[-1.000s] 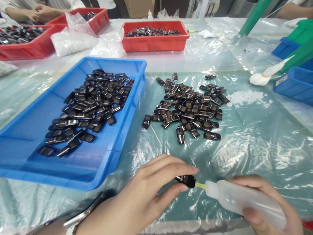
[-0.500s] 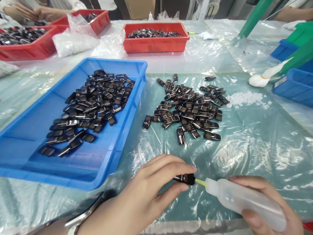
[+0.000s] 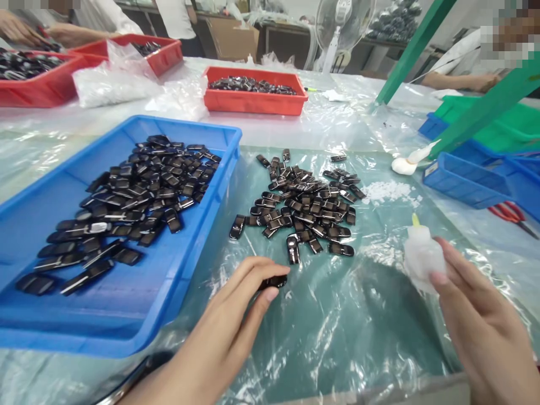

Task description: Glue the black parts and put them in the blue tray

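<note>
My left hand (image 3: pixel 230 323) pinches one small black pod (image 3: pixel 274 281) between thumb and fingers, low over the plastic sheet. My right hand (image 3: pixel 478 320) grips a soft white squeeze bottle (image 3: pixel 422 257), its yellow nozzle pointing up and away from the pod. A loose pile of black pods (image 3: pixel 306 205) lies on the sheet ahead of both hands. To the left, a blue tray (image 3: pixel 181 281) holds several more of the same pods.
Red trays (image 3: pixel 253 101) of pods stand at the back, with other people's hands at the far left and right. Blue bins (image 3: pixel 462 183), a green frame (image 3: pixel 485 107), red scissors (image 3: pixel 512 216) and a white swab (image 3: pixel 407 163) are at the right. Clear plastic covers the table.
The bottle's nozzle has left the pod; my right hand swung the bottle up and right. My left hand moved left with the pod. The view tilted up.
</note>
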`<state>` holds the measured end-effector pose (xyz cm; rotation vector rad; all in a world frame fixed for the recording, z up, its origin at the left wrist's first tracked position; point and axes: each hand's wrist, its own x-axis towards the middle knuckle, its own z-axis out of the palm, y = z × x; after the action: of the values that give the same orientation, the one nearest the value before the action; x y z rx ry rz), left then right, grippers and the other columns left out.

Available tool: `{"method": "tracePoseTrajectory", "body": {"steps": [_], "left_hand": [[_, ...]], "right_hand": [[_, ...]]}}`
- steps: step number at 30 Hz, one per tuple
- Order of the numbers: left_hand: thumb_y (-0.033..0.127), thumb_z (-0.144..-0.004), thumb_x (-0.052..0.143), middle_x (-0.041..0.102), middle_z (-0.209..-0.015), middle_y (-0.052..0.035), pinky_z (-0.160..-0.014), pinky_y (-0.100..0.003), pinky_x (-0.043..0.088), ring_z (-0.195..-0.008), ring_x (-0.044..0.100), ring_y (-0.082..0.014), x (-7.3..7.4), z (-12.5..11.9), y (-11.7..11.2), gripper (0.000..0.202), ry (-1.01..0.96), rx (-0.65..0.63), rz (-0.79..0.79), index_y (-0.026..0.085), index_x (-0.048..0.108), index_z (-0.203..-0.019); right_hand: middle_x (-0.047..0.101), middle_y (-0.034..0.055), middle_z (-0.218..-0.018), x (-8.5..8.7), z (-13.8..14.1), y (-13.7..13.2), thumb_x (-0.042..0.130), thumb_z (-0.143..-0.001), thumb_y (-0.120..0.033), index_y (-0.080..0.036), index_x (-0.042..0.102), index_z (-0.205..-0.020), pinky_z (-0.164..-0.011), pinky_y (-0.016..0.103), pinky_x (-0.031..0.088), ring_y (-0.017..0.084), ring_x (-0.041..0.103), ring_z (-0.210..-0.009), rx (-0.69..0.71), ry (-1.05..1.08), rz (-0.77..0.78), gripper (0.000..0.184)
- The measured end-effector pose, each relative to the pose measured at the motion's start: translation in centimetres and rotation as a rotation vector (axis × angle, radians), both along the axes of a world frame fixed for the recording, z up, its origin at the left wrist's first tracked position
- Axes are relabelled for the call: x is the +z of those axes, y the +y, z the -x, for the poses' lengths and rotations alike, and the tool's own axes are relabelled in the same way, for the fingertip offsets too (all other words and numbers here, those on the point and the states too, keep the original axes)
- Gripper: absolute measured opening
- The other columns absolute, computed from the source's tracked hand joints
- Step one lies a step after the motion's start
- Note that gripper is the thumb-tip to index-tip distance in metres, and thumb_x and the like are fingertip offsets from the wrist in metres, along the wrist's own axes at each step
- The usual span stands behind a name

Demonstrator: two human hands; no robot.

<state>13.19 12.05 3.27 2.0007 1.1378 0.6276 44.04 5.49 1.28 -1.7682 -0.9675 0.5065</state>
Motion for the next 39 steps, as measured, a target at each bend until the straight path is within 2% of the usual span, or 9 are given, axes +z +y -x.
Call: {"method": "tracePoseTrajectory", "body": {"steps": [5,8,11,14,18,24,31,37,39], "left_hand": [[0.028,-0.109,0.034,0.055,-0.126,-0.0058,-0.089,-0.032,0.055,-0.111,0.062,-0.0204,-0.3,-0.1,0.0,0.031,-0.015,0.032,0.027,0.034,0.048,-0.136],[0.025,-0.109,0.034,0.056,-0.125,-0.0073,-0.085,-0.03,0.057,-0.112,0.062,-0.0211,-0.7,-0.2,-0.3,0.033,-0.029,-0.041,0.021,0.032,0.048,-0.138],[0.023,-0.108,0.035,0.056,-0.124,-0.0066,-0.083,-0.027,0.057,-0.111,0.064,-0.0199,-0.9,-0.3,-0.8,0.034,-0.03,-0.103,0.0,0.034,0.044,-0.139],[0.024,-0.107,0.038,0.057,-0.124,-0.006,-0.079,-0.025,0.058,-0.108,0.067,-0.0197,-0.9,-0.3,-1.1,0.035,-0.025,-0.126,-0.015,0.035,0.045,-0.139],[0.027,-0.106,0.04,0.06,-0.124,-0.0043,-0.076,-0.024,0.059,-0.106,0.07,-0.0194,-0.7,-0.2,-0.9,0.035,-0.021,-0.122,-0.016,0.039,0.046,-0.139],[0.025,-0.106,0.041,0.061,-0.125,-0.0035,-0.081,-0.026,0.061,-0.108,0.07,-0.0195,-0.4,0.0,-1.0,0.036,-0.029,-0.133,-0.047,0.04,0.046,-0.138],[0.024,-0.105,0.044,0.064,-0.124,-0.0052,-0.078,-0.026,0.063,-0.106,0.07,-0.0208,-0.5,0.0,-0.9,0.036,-0.038,-0.142,-0.076,0.036,0.048,-0.139],[0.019,-0.102,0.048,0.069,-0.116,-0.0035,-0.084,-0.027,0.062,-0.099,0.071,-0.0191,0.2,-0.1,-0.8,0.036,-0.066,-0.27,-0.116,0.033,0.056,-0.134],[0.023,-0.103,0.05,0.071,-0.117,-0.0034,-0.082,-0.028,0.063,-0.1,0.072,-0.0207,0.2,0.0,-0.9,0.036,-0.092,-0.243,-0.151,0.033,0.054,-0.137]], "right_hand": [[0.072,0.0095,-0.109,-0.9,-0.2,3.1,0.071,-0.079,-0.055,-0.024,0.066,-0.118,-0.101,0.048,0.052,0.029,0.068,-0.107,0.014,-0.086,-0.035,0.05],[0.07,0.0104,-0.121,-1.3,0.5,2.8,0.067,-0.084,-0.052,-0.023,0.066,-0.119,-0.102,0.047,0.049,0.029,0.066,-0.113,0.074,-0.146,0.007,0.045],[0.069,0.0099,-0.125,-0.7,1.3,2.4,0.063,-0.087,-0.055,-0.025,0.065,-0.122,-0.079,0.037,0.057,0.029,0.067,-0.11,0.069,-0.202,0.05,0.046],[0.07,0.0104,-0.117,0.3,2.0,3.1,0.059,-0.086,-0.064,-0.024,0.06,-0.127,-0.059,0.032,0.053,0.027,0.067,-0.097,0.09,-0.293,0.12,0.057],[0.069,0.0128,-0.108,1.2,2.9,5.6,0.056,-0.082,-0.073,-0.017,0.055,-0.129,-0.063,0.038,0.05,0.027,0.062,-0.083,0.187,-0.381,0.233,0.074],[0.07,0.0105,-0.094,0.8,3.4,7.0,0.061,-0.081,-0.063,-0.02,0.064,-0.109,-0.063,0.039,0.049,0.027,0.063,-0.076,0.203,-0.353,0.19,0.052],[0.065,0.0168,-0.119,-0.3,1.2,6.0,0.063,-0.082,-0.065,-0.018,0.049,-0.128,-0.077,0.043,0.055,0.031,0.065,-0.102,0.058,-0.256,-0.032,0.067],[0.061,0.0162,-0.118,-0.6,-0.2,6.1,0.072,-0.075,-0.066,-0.021,0.045,-0.131,-0.077,0.047,0.056,0.032,0.065,-0.097,0.013,-0.255,-0.071,0.077],[0.058,0.0164,-0.117,-0.4,0.5,5.2,0.074,-0.073,-0.066,-0.02,0.043,-0.131,-0.077,0.049,0.054,0.033,0.063,-0.098,-0.069,-0.295,-0.096,0.081]]}}
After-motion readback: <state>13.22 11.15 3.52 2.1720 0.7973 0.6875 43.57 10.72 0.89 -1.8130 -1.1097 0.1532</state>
